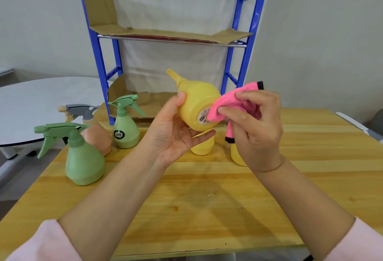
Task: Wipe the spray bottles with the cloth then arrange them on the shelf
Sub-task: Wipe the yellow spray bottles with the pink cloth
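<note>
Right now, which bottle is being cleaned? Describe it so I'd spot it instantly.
Find the wooden table before the blue shelf. Above its middle the left hand holds a yellow spray bottle tipped base-forward, pink cloth against it. It is the only bottle lifted off the table.

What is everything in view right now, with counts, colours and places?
held spray bottle: 1, yellow, tipped, in left hand
other yellow bottles: 2, on table behind the hands, partly hidden
green spray bottles: 2, table's left side
peach bottle: 1, grey trigger, between the green ones
cloth: 1, pink with black trim, in right hand
shelf: 1, blue frame, cardboard-lined, table's far edge
table: 1, light wood
round table: 1, white, far left
left hand: holding bottle
right hand: pinches cloth
</note>
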A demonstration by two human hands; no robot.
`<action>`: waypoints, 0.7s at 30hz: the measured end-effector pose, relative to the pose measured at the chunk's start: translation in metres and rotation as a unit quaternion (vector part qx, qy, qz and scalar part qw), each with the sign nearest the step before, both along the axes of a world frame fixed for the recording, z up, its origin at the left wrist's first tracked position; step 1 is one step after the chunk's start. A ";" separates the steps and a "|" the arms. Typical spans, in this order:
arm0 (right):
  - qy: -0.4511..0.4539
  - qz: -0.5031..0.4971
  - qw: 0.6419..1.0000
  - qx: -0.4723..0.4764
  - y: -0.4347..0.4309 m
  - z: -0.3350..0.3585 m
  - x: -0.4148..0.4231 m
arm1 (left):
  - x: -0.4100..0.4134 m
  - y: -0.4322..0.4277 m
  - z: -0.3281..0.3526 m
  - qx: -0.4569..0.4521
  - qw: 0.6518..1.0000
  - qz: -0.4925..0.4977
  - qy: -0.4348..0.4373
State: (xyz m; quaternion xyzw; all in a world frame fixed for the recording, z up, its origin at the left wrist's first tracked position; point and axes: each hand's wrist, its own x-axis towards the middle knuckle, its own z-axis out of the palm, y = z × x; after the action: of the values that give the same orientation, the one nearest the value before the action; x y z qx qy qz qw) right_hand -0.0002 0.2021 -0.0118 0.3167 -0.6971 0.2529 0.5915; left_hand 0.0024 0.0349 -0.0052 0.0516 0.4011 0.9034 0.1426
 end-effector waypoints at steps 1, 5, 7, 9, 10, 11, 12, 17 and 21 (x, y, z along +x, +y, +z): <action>0.000 0.005 1.000 -0.004 -0.003 0.002 -0.001 | 0.001 0.001 -0.001 -0.001 1.000 -0.002 -0.001; -0.104 0.040 0.993 -0.029 -0.021 0.003 0.006 | 0.003 0.003 -0.002 -0.002 1.000 -0.001 -0.006; -0.130 0.062 0.990 -0.005 -0.028 -0.002 0.011 | 0.004 0.001 -0.003 0.006 1.000 0.002 -0.015; -0.048 0.048 0.996 0.054 -0.032 -0.019 0.009 | 0.004 -0.002 -0.003 0.013 1.000 0.000 -0.019; -0.024 0.048 0.996 0.077 -0.030 -0.029 0.005 | 0.005 -0.003 -0.003 0.014 1.000 -0.001 -0.019; -0.021 0.040 0.995 0.094 -0.028 -0.037 0.002 | 0.005 -0.005 -0.003 0.013 1.000 0.003 -0.019; -0.024 0.032 0.994 0.098 -0.027 -0.043 -0.001 | 0.005 -0.007 -0.003 0.013 1.000 0.009 -0.018; -0.074 -0.011 0.995 0.063 -0.012 -0.044 -0.003 | 0.010 -0.018 -0.002 0.030 1.000 0.001 -0.001; -0.053 -0.018 0.998 0.028 -0.014 -0.036 0.004 | 0.013 -0.022 -0.003 0.011 1.000 -0.018 0.007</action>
State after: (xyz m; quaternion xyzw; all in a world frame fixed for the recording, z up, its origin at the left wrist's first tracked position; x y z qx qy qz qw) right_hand 0.0033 0.1878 -0.0481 0.3064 -0.7399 0.2390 0.5491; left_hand 0.0153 0.0128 -0.0077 0.0664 0.3916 0.9045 0.1551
